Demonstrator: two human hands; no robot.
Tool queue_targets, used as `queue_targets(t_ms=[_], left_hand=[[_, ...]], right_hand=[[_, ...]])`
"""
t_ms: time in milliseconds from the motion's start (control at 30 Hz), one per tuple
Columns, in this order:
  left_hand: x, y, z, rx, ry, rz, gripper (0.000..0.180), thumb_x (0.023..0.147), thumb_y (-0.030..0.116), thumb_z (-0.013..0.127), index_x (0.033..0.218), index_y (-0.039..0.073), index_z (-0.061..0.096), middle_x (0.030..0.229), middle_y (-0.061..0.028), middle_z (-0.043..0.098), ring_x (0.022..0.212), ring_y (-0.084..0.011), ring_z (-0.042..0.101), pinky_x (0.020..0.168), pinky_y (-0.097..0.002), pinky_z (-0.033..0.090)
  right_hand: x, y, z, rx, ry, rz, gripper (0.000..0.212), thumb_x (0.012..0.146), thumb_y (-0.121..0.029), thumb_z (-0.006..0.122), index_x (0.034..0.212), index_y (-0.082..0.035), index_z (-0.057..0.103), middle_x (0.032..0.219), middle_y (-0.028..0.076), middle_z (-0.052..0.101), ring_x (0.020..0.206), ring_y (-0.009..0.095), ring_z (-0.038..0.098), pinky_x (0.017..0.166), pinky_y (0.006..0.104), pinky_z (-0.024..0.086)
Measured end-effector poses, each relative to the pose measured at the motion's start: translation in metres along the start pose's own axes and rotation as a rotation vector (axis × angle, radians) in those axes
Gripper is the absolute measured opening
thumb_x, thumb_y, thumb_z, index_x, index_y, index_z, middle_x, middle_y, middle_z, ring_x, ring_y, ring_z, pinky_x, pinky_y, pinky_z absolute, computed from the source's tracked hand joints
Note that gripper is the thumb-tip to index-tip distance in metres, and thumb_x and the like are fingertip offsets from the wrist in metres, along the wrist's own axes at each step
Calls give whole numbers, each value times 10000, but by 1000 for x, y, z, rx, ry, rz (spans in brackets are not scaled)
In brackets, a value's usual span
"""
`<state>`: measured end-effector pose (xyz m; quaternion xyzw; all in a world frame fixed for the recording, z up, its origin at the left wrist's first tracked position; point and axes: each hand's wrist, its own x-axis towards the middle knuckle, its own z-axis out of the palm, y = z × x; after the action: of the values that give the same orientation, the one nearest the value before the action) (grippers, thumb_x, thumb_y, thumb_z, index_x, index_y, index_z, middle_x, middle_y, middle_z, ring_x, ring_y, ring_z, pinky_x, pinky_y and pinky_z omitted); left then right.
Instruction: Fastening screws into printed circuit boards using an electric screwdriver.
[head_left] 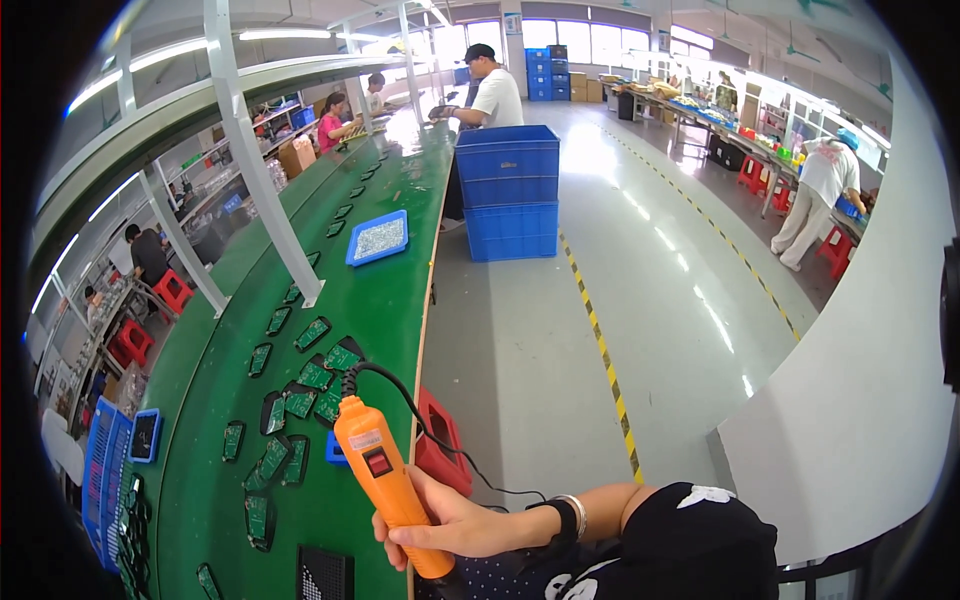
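Note:
My right hand (460,518) is wrapped round the lower body of an orange electric screwdriver (380,460) with a red rocker switch on its side. Its black cord (405,395) leaves the upper end and loops down past the bench edge. The tool's bit end points down and is hidden at the bottom. To its left, several green circuit boards in black housings (272,458) lie scattered on the green bench (205,400). A black tray with small pale dots (325,572) sits at the near edge. My left hand is out of view.
A blue tray of small silvery parts (378,238) stands farther up the bench, near a white upright post (262,170). Stacked blue crates (508,190) and a red stool (440,445) flank the bench's right side. A blue basket (105,480) is at left. Co-workers work farther off.

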<state>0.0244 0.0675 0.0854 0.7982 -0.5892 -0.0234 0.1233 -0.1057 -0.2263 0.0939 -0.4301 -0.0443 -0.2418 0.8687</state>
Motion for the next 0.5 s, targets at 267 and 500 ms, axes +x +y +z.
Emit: queue_targets(t_ms=[267,500], left_hand=[[-18,40,42,-202,124,-162,423,636,232,770,972,54,584,1111,-163,544,951,-377,489,829,-455,412],[2,30,70,-208,231,-476,441,666,227,760,1031,62,575,1146,-182,525,1023,-375,466,892,-469,385]], right_hand=[[1,11,39,38,-144,7,644,844,-47,541,1333,-119,129,921,91,507,652,133,567,597,272,485],[77,50,49,-216,-86,-64,517,763,26,607,1172,-62,304,767,56,540,618,138,576,510,261,480]])
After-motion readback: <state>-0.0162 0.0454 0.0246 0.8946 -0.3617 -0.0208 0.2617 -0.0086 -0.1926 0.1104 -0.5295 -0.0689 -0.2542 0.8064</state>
